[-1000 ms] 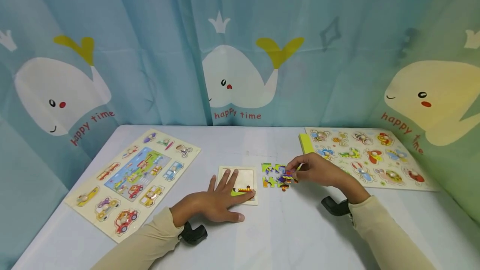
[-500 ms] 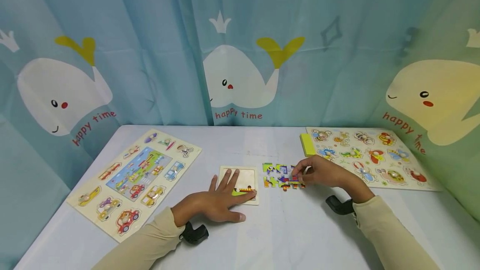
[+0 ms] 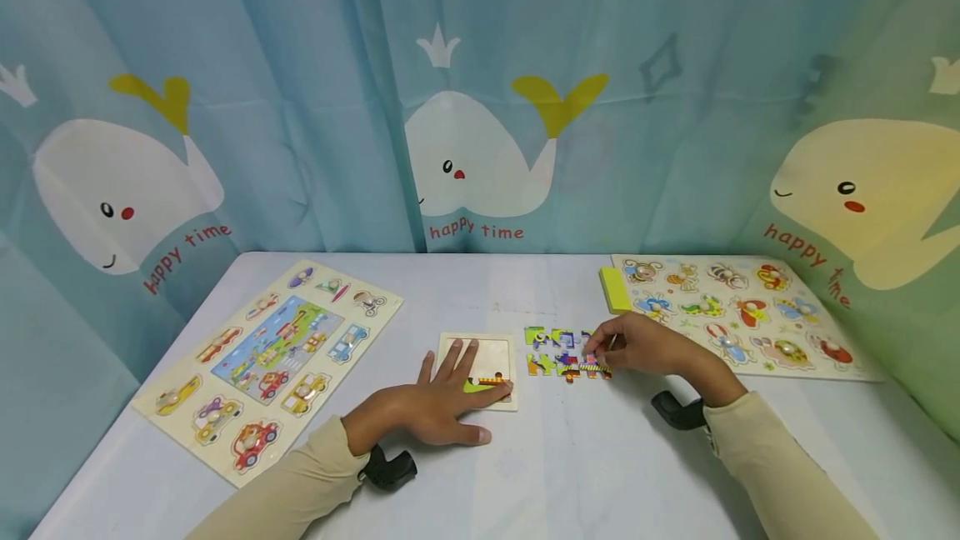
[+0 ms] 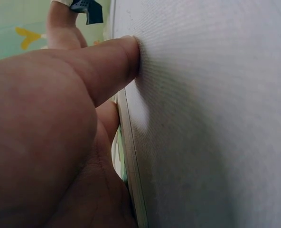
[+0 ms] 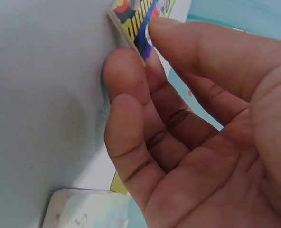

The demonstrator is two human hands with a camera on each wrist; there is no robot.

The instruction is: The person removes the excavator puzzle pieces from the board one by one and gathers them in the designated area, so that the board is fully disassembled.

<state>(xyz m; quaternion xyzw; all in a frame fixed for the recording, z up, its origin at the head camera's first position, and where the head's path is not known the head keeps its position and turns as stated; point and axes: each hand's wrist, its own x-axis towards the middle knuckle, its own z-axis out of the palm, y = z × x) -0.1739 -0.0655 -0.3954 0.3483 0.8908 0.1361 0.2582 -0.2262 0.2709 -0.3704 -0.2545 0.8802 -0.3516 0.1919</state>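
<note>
We have our hands apart: the left hand (image 3: 442,412) spread over the puzzle tray (image 3: 492,353), the right hand (image 3: 647,348) pinching a striped puzzle piece (image 5: 135,23) by the loose pieces (image 3: 540,364) on the tabletop (image 3: 536,452). We seem to be picking it up; next calls for a clean lift. Only the right wrist view shows our thumb (image 5: 192,43) against its printed face.
</note>
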